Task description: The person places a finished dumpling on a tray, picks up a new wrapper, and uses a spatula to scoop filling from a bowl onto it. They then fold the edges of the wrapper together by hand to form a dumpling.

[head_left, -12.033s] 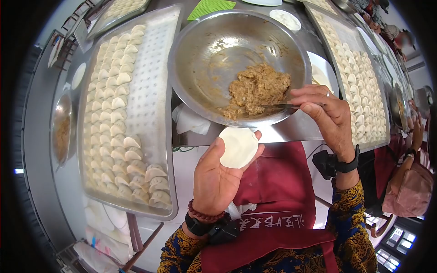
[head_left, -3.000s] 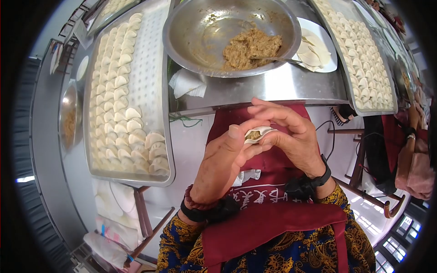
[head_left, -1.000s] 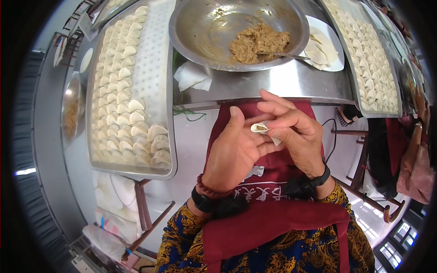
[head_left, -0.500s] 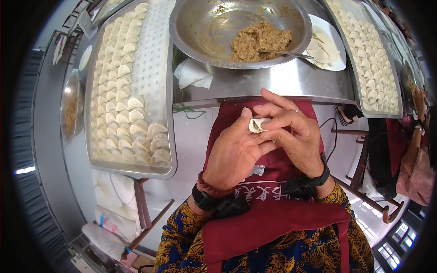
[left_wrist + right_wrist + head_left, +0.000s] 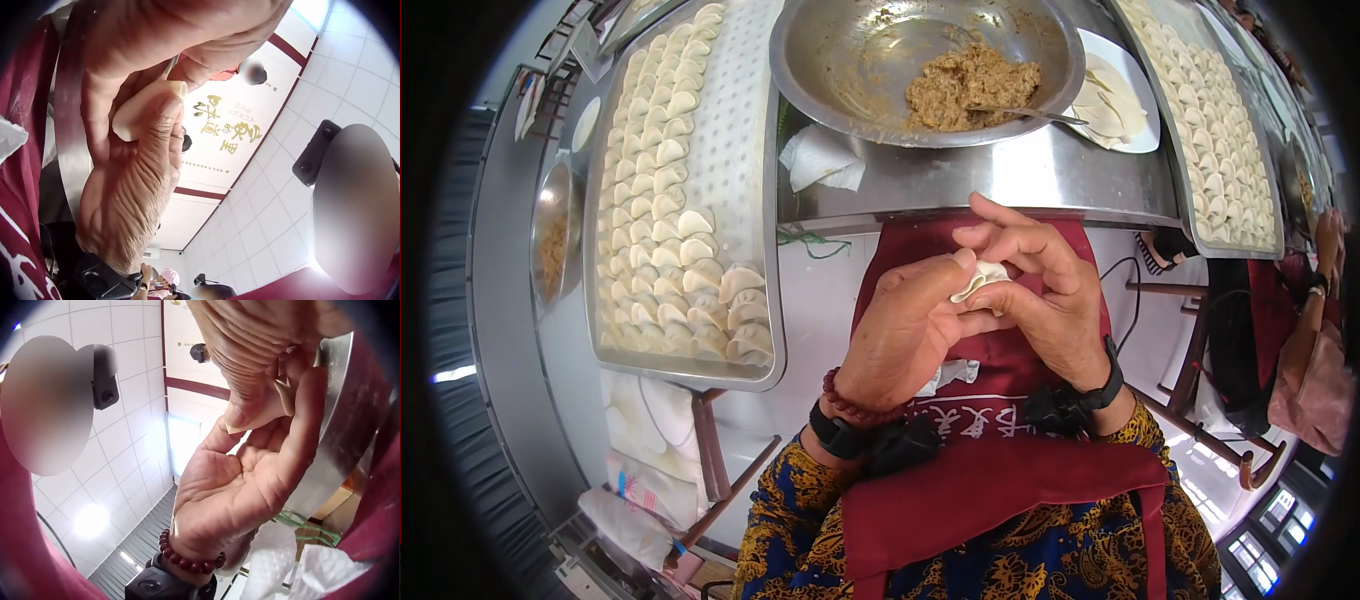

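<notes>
A partly folded dumpling (image 5: 983, 281), its pale wrapper creased, is held between both hands above the apron. My left hand (image 5: 903, 325) has its thumb against one end, with fingers beneath. From the other side my right hand (image 5: 1050, 305) pinches the edge between thumb and forefinger. In the left wrist view the right thumb presses along the smooth side of the dumpling (image 5: 140, 112). The right wrist view shows the dumpling (image 5: 276, 407) between the left fingers and the right thumb. Ahead, a steel bowl (image 5: 825, 60) contains brown filling (image 5: 970, 90) and a spoon (image 5: 1040, 113).
On the left stands a perforated tray (image 5: 745, 130) with rows of dumplings (image 5: 655, 200). A plate (image 5: 1145, 138) of round wrappers (image 5: 1112, 108) sits right of the bowl; another full tray (image 5: 1240, 245) lies beyond. White tissue (image 5: 825, 160) rests near the table edge.
Earlier a flat wrapper lay on the left palm while the right hand held the spoon in the filling. The wrapper has since been folded over filling, and its opening is now pinched together.
</notes>
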`<state>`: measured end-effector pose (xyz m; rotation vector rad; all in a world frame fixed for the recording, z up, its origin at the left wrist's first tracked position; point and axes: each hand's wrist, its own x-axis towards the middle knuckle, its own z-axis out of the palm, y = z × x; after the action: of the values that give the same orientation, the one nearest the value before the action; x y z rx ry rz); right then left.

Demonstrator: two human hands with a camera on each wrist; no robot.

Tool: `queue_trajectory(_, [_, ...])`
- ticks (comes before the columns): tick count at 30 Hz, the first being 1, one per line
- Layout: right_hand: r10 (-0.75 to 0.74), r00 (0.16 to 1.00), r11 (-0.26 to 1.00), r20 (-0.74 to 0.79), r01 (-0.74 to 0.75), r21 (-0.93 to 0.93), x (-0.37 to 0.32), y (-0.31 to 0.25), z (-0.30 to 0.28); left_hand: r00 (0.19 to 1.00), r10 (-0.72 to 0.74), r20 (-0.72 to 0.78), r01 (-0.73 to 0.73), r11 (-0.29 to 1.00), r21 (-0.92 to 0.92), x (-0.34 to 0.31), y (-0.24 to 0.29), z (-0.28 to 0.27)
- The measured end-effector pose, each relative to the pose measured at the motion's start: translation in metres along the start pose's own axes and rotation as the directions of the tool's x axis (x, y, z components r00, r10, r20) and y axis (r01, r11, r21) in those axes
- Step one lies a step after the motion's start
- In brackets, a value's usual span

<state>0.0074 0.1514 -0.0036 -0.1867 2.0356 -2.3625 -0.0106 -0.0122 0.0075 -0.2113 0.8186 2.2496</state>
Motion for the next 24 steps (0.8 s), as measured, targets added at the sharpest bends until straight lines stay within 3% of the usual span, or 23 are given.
queue_trajectory(7, [0.038,0.999,0.988,-0.016,-0.040,-0.147,0.001,-0.008,0.000,1.000,-0.021,-0.013,0.021,1.000,-0.023,0.001,0.000,-0.001])
queue_trajectory(9, [-0.067,0.993,0.954,0.093,0.091,-0.285,0.004,-0.006,-0.004,0.999,-0.035,0.013,0.035,0.999,-0.037,0.001,0.002,0.001])
queue_trajectory(12, [-0.070,0.996,0.986,0.051,0.077,-0.146,0.001,-0.001,-0.004,0.999,-0.042,0.006,0.042,0.999,-0.029,0.002,0.000,0.000])
queue_trajectory(18, [-0.107,0.994,0.991,0.019,0.108,-0.076,-0.001,0.004,-0.006,0.998,-0.037,0.054,0.043,0.992,-0.120,0.002,-0.002,0.003])
queue_trajectory(24, [-0.164,0.986,0.969,0.025,0.166,-0.181,-0.002,0.004,-0.009,0.996,-0.033,0.087,0.047,0.985,-0.165,0.003,-0.004,0.006])
